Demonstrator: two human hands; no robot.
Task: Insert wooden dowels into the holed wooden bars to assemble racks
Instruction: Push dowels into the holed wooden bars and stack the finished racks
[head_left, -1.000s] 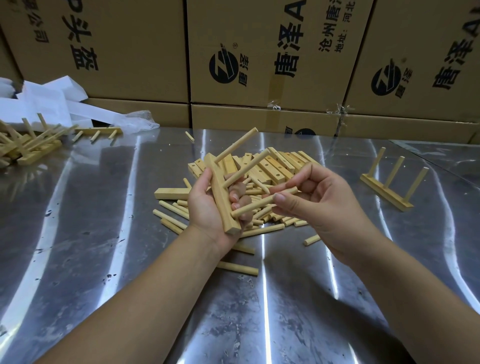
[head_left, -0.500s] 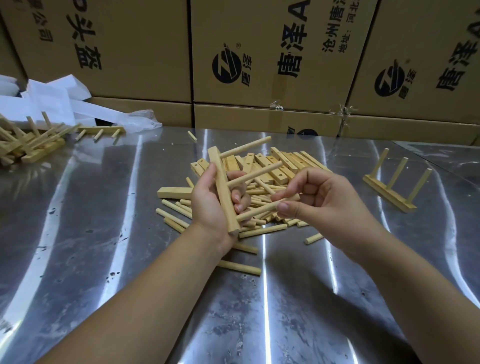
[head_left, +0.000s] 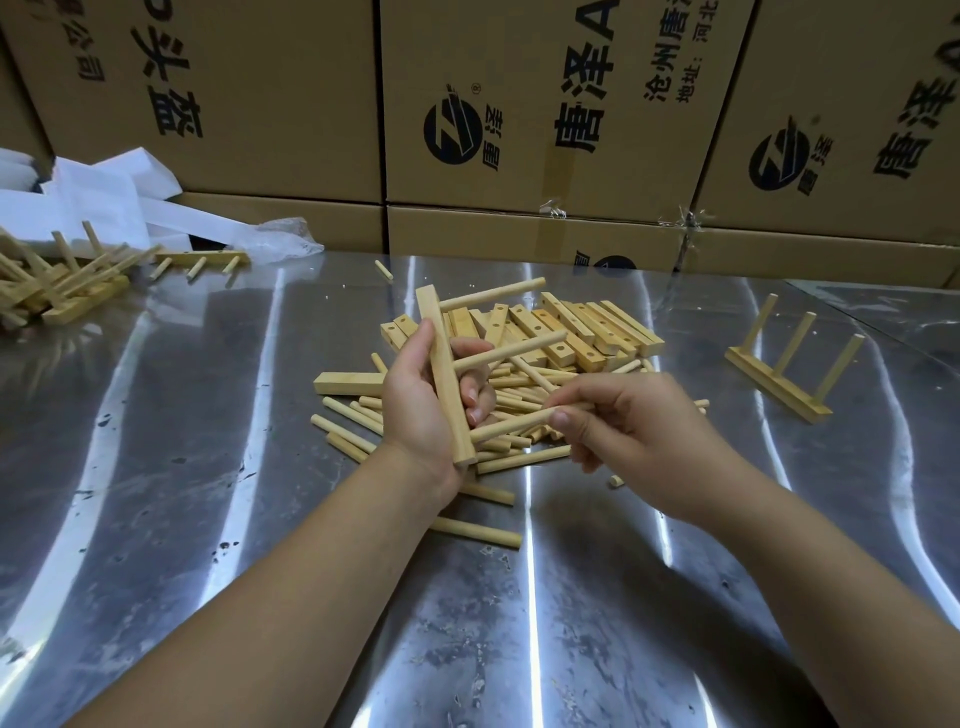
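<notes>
Head: L hand (head_left: 413, 410) grips pale 2-dowel bar (head_left: 442, 364); R hand (head_left: 639, 436) pinches 3rd dowel (head_left: 514, 423).

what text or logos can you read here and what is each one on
"头盔" on the left cardboard box; "公司" beside it, cut off by the frame.
"唐泽A" on the middle cardboard box, cut off at the top.
"沧州唐" and "地址:河北" in smaller print there, both cut off.
"唐泽" with ® beside its round logo.
"唐泽" and the same logo on the right cardboard box.
Lower box: logo half hidden, unreadable.
</notes>
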